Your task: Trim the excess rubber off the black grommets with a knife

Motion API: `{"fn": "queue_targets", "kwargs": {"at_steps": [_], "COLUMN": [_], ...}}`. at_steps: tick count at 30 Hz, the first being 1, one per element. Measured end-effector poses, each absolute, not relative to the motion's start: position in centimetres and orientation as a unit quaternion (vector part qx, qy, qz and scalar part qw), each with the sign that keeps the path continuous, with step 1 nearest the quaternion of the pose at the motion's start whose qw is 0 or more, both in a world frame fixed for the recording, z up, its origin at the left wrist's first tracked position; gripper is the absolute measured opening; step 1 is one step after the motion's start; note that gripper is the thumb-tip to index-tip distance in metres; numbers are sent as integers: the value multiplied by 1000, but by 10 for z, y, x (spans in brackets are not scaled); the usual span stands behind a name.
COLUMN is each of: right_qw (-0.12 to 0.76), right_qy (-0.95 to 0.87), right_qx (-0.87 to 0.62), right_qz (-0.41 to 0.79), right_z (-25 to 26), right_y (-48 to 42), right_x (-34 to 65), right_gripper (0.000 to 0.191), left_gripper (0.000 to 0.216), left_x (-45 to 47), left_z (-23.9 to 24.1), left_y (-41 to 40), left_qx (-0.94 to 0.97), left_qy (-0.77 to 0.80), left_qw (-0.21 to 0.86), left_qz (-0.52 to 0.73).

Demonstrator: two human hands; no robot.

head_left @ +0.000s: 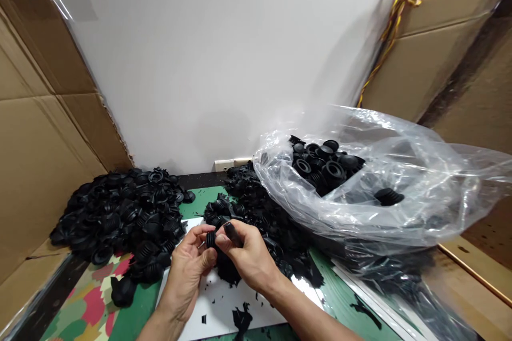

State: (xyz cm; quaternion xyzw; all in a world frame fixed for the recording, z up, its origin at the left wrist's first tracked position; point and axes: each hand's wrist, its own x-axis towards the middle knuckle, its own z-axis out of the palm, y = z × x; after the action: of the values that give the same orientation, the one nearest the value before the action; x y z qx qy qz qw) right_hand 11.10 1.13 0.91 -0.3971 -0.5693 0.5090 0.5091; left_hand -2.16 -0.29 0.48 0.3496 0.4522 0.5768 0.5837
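A black ribbed piece (pixel 210 240) is held above a white sheet (pixel 216 301), pinched between the fingertips and thumb of the left hand (pixel 190 264). Its ribbed side faces the camera; fingers cover its ends, so which way its mouth points, and exactly how its long axis lies, I cannot tell. Close against it is the right hand (pixel 244 256), thumb and bent forefinger closed on a short dark object (pixel 233 235) (too small to name surely), whose long axis slants from upper left to lower right.

Beneath and around the hands, black scraps (pixel 242 319) are strewn over the sheet. Just beyond the fingers rises a dark heap of shreds (pixel 262 200), crowding the space ahead and running to the right. To the left spreads a broad pile of black pieces (pixel 124 213), many ribbed and pointing every way, on a green surface (pixel 196 203) with a patterned patch (pixel 94 298) near its corner.

On the right, a clear plastic bag (pixel 424 170) bulges over the edge of the heap, holding more ribbed pieces (pixel 320 165). Cardboard (pixel 36 96) flanks the left side, and twisted wires (pixel 394 21) hang at upper right before a pale wall (pixel 240 48).
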Motion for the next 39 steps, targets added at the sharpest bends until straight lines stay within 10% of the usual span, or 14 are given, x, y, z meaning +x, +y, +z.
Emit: {"fn": "queue_targets", "kwargs": {"at_steps": [18,39], "right_qw": [576,304], "right_qy": [-579,-858], "right_qx": [-493,-364], "right_qz": [300,197], "right_z": [0,4], "right_y": [30,-3], "right_x": [138,114], "right_gripper": [8,11], "left_gripper": [49,49], "left_x": [-30,-25], "left_z": [14,8], "left_y": [-3,4], "left_qx": [265,253], "left_qy": [394,506], "left_qw": [634,580], "left_qz": [611,586]}}
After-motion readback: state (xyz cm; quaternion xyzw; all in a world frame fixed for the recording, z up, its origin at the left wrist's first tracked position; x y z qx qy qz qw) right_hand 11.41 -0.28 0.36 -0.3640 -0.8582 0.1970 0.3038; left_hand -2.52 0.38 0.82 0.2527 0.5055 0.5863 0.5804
